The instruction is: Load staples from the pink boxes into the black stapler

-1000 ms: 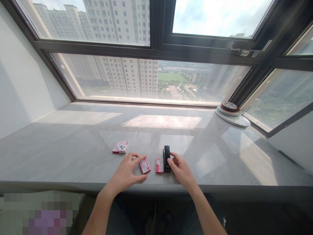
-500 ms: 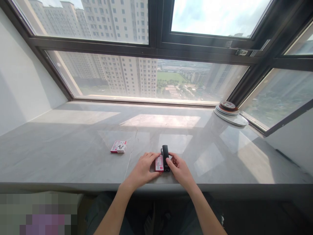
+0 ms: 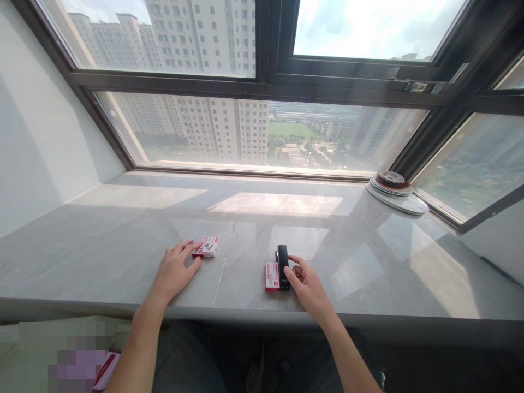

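A black stapler [image 3: 283, 267] lies on the grey stone sill [image 3: 123, 240] near its front edge. A small red and white staple box [image 3: 271, 276] lies flat against the stapler's left side. My right hand [image 3: 308, 285] rests beside the stapler, its curled fingers touching the stapler's right side. Farther left lies another red and white staple box [image 3: 207, 246]. My left hand [image 3: 174, 270] reaches to that box with fingers spread, fingertips touching its near left edge.
A stack of round coasters on a white plate [image 3: 396, 194] sits at the sill's back right corner by an open window. A white wall bounds the sill on the left. A red-edged item [image 3: 105, 371] shows below the sill at lower left.
My left hand left the staple box beside the stapler and moved left to the other box. The right hand stayed at the stapler.
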{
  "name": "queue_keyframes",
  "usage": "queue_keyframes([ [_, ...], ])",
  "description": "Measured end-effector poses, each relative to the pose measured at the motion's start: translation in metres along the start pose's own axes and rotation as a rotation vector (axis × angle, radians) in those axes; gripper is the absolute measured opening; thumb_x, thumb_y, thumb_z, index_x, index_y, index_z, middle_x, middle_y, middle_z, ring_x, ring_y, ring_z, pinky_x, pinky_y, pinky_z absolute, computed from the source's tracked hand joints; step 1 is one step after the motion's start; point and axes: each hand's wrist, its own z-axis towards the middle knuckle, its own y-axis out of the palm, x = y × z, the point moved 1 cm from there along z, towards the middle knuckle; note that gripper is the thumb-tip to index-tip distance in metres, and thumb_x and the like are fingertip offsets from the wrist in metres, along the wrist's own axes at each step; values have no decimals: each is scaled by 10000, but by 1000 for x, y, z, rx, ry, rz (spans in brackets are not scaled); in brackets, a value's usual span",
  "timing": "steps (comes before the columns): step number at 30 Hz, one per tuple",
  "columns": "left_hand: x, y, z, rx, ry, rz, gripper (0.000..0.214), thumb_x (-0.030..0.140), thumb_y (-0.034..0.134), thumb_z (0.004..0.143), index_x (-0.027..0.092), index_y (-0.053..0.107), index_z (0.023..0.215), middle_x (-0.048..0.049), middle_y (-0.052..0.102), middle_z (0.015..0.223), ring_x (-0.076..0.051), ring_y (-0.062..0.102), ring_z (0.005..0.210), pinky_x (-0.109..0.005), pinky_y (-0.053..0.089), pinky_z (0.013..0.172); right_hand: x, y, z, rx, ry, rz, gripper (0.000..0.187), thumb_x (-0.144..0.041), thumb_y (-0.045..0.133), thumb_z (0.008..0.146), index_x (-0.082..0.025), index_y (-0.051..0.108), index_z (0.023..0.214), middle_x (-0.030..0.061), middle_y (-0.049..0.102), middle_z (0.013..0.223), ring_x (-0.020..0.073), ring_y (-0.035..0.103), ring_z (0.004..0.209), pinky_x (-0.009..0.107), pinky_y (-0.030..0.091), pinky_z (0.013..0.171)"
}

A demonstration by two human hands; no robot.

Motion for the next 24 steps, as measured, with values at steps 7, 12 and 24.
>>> queue_keyframes([
  [7,6,-11,-50,-79,94,-188,305,473,683,862,282,645,1096,-29,587,1421,-276,525,1323,-440,447,1115,-2,1,-1,0,13,9,562,-610,544,971,-218,545,1375,-59,401,673,118,386,565,223,329,509],
  [12,64,-15,-61,-203,115,-325,399,408,738,843,313,609,1209,-27,648,1290,-258,617,1214,-410,523,1027,-1,1,0,0,-13,-12,547,-613,540,973,-212,562,1344,-60,403,669,128,392,582,241,344,547],
  [24,193,40,-30,-454,279,-691,601,359,827,786,327,571,1329,-23,645,1278,-239,630,1147,-373,523,1005,7,0,3,-6,-57,-49,536,-605,537,975,-191,587,1313,-47,444,678,150,446,646,258,380,611],
])
